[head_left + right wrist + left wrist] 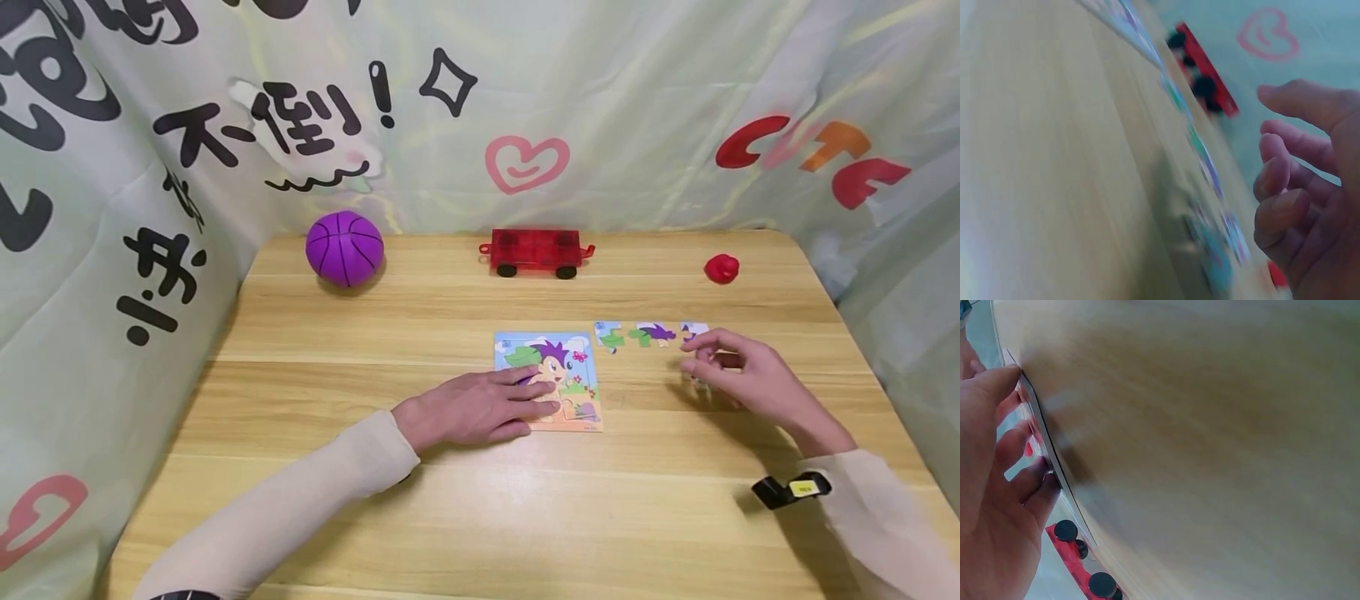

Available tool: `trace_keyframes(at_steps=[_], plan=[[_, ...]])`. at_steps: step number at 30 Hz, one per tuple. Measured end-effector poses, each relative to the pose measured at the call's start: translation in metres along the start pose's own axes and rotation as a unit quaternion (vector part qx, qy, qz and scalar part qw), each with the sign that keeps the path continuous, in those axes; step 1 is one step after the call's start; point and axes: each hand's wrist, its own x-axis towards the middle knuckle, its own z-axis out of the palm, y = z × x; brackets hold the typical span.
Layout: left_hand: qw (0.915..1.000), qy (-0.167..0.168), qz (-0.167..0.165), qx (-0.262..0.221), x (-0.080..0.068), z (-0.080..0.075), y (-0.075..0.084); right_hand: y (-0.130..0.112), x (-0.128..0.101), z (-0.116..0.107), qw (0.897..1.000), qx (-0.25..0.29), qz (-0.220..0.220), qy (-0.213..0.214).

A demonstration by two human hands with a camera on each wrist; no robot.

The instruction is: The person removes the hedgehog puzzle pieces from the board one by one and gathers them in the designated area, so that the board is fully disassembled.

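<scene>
My left hand (480, 407) rests with its fingers spread on a square jigsaw puzzle (577, 346) showing a purple-haired cartoon animal. The hand covers the puzzle's lower left part; in the left wrist view the puzzle (1054, 450) appears edge-on. My right hand (750, 379) hovers to the right, fingers loosely bent and nothing between thumb and fingertips. Beneath it is a blurred puzzle piece (1213, 256), partly hidden in the head view. Loose pieces lie in a row beside the puzzle: a green-leaf piece (609, 335), a purple-and-green piece (656, 333) and another piece (697, 328) near the right fingertips.
Along the back of the wooden table (420, 308) stand a purple ball (345, 248), a red toy wagon (536, 252) and a small red toy (722, 268). Printed cloth (630, 100) hangs behind the table and at both sides.
</scene>
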Motion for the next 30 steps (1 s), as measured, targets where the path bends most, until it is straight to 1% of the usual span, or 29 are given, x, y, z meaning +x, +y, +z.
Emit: trace_keyframes(at_steps=[5,10,12,15,19,23,30], plan=[[1.0000,0.002,-0.001,-0.001,0.000,0.000,0.000,-0.021,0.006,0.029,0.999,0.022,0.008,-0.038],[0.9999,0.000,-0.003,-0.013,-0.001,0.000,0.000,-0.033,0.013,0.058,0.995,0.045,0.005,-0.088],[0.9998,-0.001,-0.005,-0.017,-0.001,0.000,0.000,-0.036,0.015,0.067,0.994,0.036,-0.001,-0.100],[0.9998,-0.001,-0.007,-0.020,-0.001,0.001,0.000,-0.039,0.018,0.080,0.994,0.009,-0.019,-0.108],[0.9999,0.004,-0.004,-0.013,-0.001,0.002,0.000,-0.043,0.020,0.090,0.993,-0.029,-0.047,-0.105],[0.9999,0.007,-0.003,-0.011,-0.001,0.002,0.000,-0.046,0.023,0.095,0.991,-0.053,-0.063,-0.104],[0.9999,0.007,-0.002,-0.008,-0.001,0.002,0.000,-0.049,0.026,0.099,0.988,-0.075,-0.069,-0.113]])
